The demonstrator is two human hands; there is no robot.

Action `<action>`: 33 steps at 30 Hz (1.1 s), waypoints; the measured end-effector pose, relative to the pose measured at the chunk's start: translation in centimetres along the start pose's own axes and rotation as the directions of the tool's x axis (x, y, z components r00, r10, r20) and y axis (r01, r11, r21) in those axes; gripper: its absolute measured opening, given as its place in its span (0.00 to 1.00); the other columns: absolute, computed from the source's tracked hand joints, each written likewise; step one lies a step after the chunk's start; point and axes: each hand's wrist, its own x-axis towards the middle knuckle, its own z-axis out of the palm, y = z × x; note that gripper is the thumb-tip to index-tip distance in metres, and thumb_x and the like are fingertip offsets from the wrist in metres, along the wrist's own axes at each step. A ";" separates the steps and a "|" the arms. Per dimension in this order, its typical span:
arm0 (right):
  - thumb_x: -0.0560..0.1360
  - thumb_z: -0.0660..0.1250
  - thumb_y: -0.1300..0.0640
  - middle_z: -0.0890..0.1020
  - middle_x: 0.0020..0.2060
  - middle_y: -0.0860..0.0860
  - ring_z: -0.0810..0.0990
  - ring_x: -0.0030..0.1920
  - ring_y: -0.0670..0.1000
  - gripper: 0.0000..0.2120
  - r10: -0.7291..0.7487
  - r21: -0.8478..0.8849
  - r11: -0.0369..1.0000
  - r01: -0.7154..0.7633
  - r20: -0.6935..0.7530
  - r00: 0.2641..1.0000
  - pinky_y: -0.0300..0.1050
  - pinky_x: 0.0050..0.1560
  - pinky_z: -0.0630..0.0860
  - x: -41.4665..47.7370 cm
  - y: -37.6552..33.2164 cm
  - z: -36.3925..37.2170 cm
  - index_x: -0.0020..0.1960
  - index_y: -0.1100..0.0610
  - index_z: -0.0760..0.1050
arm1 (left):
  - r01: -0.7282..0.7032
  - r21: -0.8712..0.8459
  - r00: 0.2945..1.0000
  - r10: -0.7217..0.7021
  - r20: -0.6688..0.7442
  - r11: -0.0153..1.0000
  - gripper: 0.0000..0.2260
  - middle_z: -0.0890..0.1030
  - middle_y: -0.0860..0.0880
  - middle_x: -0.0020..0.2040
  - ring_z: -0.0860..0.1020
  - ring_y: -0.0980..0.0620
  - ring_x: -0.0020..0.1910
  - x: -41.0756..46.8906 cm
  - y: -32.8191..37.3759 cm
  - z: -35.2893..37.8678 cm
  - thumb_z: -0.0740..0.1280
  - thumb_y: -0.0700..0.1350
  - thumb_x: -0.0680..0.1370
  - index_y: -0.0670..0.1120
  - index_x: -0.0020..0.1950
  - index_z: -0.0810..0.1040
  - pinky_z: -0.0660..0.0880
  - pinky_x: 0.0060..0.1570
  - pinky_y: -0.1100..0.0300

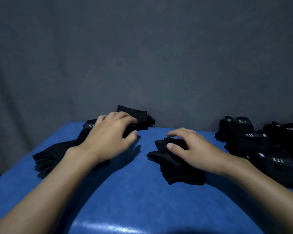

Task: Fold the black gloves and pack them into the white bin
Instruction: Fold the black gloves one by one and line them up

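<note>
Black fabric is being gripped by both hands. The centre glove [181, 173] is being pinned to the blue cover [134, 191] by the right hand [193, 149], thumb and curled fingers clamping its bunched end, seemingly to keep a fold. Another glove [143, 126] is being pinched by the left hand [112, 134]. Four labels are being shown in the right pile [264, 149]. The white bin is out of view.
</note>
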 end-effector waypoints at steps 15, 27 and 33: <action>0.77 0.65 0.47 0.74 0.65 0.48 0.71 0.67 0.51 0.22 0.080 0.167 0.982 -0.090 0.062 0.995 0.55 0.69 0.68 10.3 -3.8 3.5 0.70 0.43 0.67 | 0.180 0.122 0.968 -0.198 0.155 0.976 0.22 0.69 0.55 0.70 0.66 0.50 0.70 0.2 -4.3 1.0 0.61 0.64 0.77 0.59 0.70 0.69 0.58 0.70 0.45; 0.78 0.59 0.67 0.75 0.63 0.49 0.74 0.64 0.48 0.20 0.045 0.478 0.877 0.052 -0.189 0.981 0.40 0.66 0.69 10.6 -5.0 1.4 0.68 0.56 0.73 | 0.196 0.023 0.978 -0.197 0.069 0.980 0.22 0.69 0.56 0.69 0.66 0.51 0.70 0.2 -3.8 0.0 0.61 0.61 0.79 0.59 0.72 0.68 0.59 0.70 0.42; 0.76 0.56 0.73 0.81 0.58 0.51 0.79 0.59 0.46 0.24 0.094 0.659 0.748 0.082 -0.227 0.969 0.42 0.59 0.76 8.5 -5.2 -1.7 0.65 0.54 0.76 | 0.120 -0.133 0.983 -0.136 -0.120 0.984 0.21 0.67 0.58 0.70 0.66 0.54 0.70 0.1 -2.8 -0.7 0.62 0.57 0.79 0.58 0.72 0.68 0.61 0.69 0.47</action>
